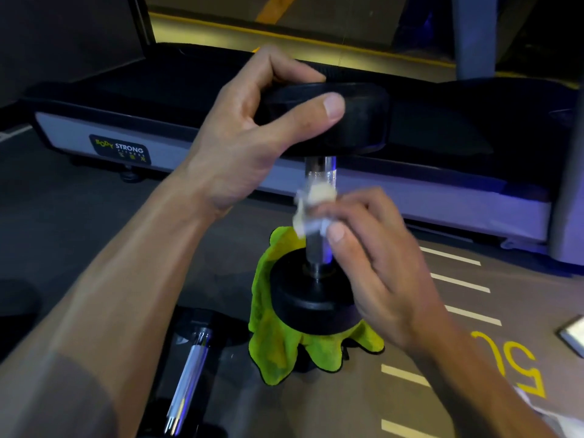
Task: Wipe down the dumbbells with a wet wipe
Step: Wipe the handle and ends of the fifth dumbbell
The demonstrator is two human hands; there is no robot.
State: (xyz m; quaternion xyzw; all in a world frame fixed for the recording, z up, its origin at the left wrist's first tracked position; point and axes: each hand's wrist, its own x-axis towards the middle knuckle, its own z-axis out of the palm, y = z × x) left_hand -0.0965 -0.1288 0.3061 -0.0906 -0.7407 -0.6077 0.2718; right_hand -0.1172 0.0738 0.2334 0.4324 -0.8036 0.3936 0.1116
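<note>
A black dumbbell (319, 292) stands upright on a green cloth (275, 336) in the middle of the view. My left hand (252, 131) grips its top weight, thumb on the near side and fingers over the top. My right hand (376, 257) pinches a crumpled white wet wipe (311, 210) against the chrome handle (319, 172), about halfway up. The wipe looks blurred. A second dumbbell (192, 361) lies on the floor at the lower left, its chrome bar toward me.
A treadmill deck (158, 128) with a "Body Strong" label runs across behind the dumbbell. The grey floor (455, 270) at right carries white dashes and a yellow number. A white object (572, 336) sits at the right edge.
</note>
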